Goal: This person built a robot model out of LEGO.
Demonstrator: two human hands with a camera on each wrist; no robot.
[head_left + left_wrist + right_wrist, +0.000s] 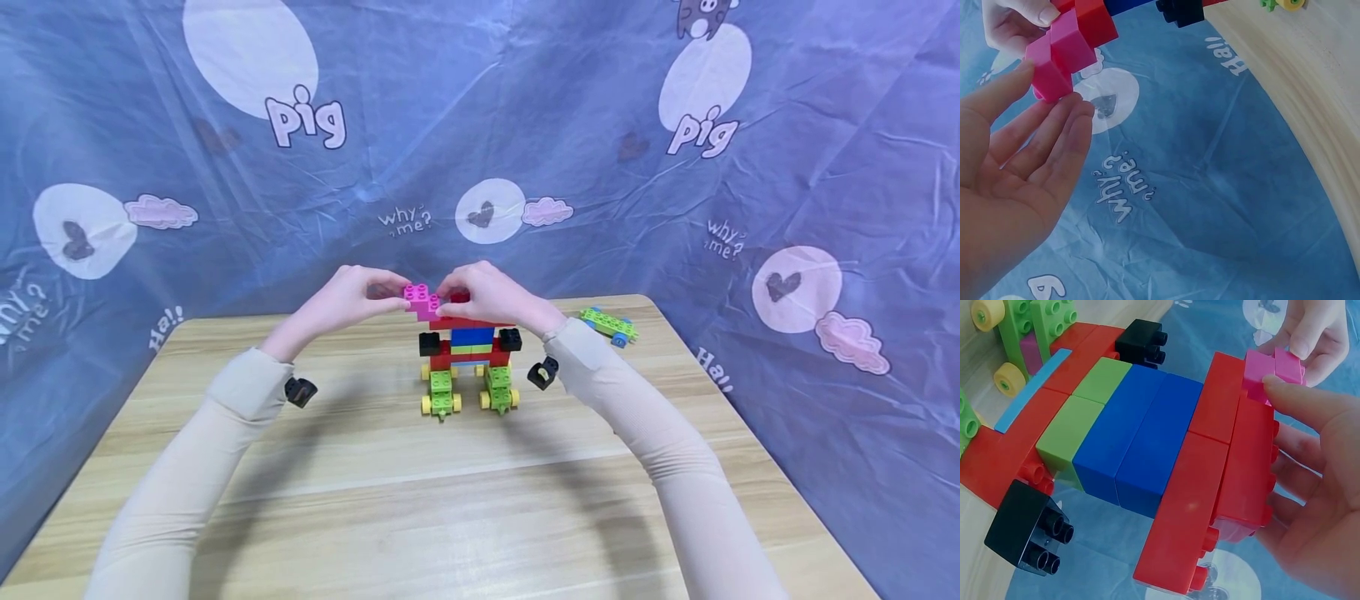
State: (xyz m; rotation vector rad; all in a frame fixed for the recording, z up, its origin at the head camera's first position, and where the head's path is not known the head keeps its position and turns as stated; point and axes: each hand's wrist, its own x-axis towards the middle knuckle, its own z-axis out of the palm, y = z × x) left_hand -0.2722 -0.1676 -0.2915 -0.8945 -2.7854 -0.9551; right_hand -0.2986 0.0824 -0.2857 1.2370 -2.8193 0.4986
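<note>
Two pink toy bricks point(417, 295) are joined in a step at the top left of a built brick figure point(472, 340). My left hand point(358, 293) pinches the outer pink brick point(1049, 72) between thumb and fingertips. With the thumb on the inner pink brick point(1259, 370), my right hand point(489, 297) grips it, other fingers behind the top red bricks point(1244, 459). Below these, the figure has blue bricks point(1122, 428), light green bricks point(1072, 428), more red ones and a black brick point(1025, 528) on each side. Green wheeled bases point(441, 392) with yellow wheels carry it.
A green wheeled base point(609, 325) with blue wheels lies at the table's back right, beyond the right forearm. Blue printed cloth point(420, 150) hangs close behind and beside the wooden table point(420, 517). Black wrist devices point(300, 392) are worn on both arms.
</note>
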